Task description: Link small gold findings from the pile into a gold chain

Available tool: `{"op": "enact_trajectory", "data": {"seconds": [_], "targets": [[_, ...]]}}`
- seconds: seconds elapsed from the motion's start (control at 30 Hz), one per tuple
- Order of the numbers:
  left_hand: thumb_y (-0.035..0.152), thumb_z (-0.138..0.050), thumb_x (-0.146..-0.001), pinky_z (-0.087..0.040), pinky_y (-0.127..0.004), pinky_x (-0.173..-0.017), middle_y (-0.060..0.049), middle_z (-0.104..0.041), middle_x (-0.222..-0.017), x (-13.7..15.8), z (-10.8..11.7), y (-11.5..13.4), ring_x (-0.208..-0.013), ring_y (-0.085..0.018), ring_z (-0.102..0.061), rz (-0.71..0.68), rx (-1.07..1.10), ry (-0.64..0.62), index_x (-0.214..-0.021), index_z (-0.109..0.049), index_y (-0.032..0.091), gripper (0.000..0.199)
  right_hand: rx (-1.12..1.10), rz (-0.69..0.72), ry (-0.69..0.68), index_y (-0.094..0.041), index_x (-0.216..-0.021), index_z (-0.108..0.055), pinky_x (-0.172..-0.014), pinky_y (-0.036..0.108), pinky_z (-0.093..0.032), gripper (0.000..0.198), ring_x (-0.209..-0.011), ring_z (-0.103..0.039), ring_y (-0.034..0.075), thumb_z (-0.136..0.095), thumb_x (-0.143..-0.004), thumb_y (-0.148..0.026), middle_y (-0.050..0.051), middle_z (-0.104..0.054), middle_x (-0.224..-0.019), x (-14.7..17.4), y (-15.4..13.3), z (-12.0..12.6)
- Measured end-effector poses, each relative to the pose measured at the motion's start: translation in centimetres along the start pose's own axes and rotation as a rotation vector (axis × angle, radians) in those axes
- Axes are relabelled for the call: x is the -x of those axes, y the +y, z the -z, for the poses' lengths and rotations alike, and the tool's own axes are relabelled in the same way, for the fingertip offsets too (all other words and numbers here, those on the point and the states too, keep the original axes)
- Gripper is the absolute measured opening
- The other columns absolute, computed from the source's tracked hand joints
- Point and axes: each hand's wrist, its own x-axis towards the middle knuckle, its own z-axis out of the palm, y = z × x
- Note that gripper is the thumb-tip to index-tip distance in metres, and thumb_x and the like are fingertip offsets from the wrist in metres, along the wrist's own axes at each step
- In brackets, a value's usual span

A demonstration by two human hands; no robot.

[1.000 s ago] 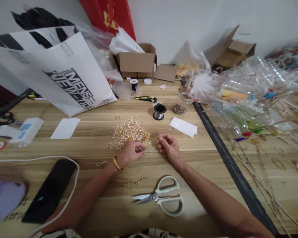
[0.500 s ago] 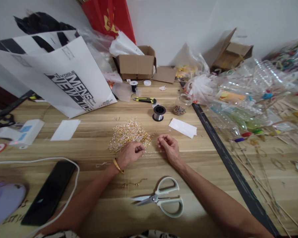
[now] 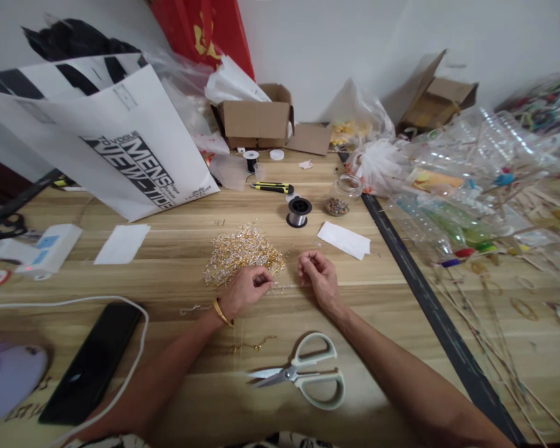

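Observation:
A loose pile of small gold and clear beads lies on the wooden table. My left hand, with a gold bangle on its wrist, rests against the pile's near edge, thumb and fingers pinched together. To its right, a little apart from the beads, my right hand is closed too, fingertips pressed to the thumb. Whatever either pinch holds is too fine to make out. Tiny pieces lie between the two hands. Nearer to me are a short gold chain and open-bladed scissors with pale handles.
Behind the beads stand a spool of clear line, a yellow-black cutter and a jar of beads. A phone and white cable lie at left. Plastic bottles crowd the right side; a white paper bag stands back left.
My right hand has shifted very slightly to the right. My left hand has hardly moved, and both stay pinched.

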Motion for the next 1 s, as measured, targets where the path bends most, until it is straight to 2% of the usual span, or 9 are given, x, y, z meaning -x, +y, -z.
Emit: {"op": "enact_trajectory", "data": {"seconds": [0.37,0.6,1.0], "targets": [[0.018,-0.063,-0.07,-0.046,-0.019,-0.056,-0.002,-0.062,-0.063,0.07,-0.19,0.34,-0.059,-0.01,-0.056,0.035,0.146,-0.011,-0.066,-0.061,0.011,0.008,0.067,0.028,-0.009,-0.018,-0.08,-0.054,-0.041,0.019,-0.037,0.025,-0.046,-0.041,0.008,-0.058,-0.079,-0.042,-0.003,-0.05,-0.059,-0.04,0.28,0.08],[0.017,-0.064,-0.069,-0.047,-0.02,-0.058,-0.002,-0.064,-0.066,-0.11,-0.23,0.02,-0.061,-0.01,-0.058,0.054,0.228,-0.035,-0.069,-0.061,0.011,0.007,0.077,0.03,-0.063,-0.018,-0.079,-0.054,-0.043,0.021,-0.037,0.025,-0.048,-0.043,0.009,-0.058,-0.079,-0.042,-0.003,-0.049,-0.058,0.11,0.53,0.1],[0.018,-0.063,-0.07,-0.05,-0.022,-0.062,-0.003,-0.066,-0.069,-0.09,-0.19,0.07,-0.061,-0.011,-0.06,0.067,0.237,-0.029,-0.075,-0.065,0.011,0.009,0.082,0.017,-0.064,-0.018,-0.079,-0.055,-0.043,0.021,-0.037,0.025,-0.047,-0.043,0.01,-0.059,-0.079,-0.043,-0.003,-0.048,-0.057,0.1,0.39,0.09]]}}
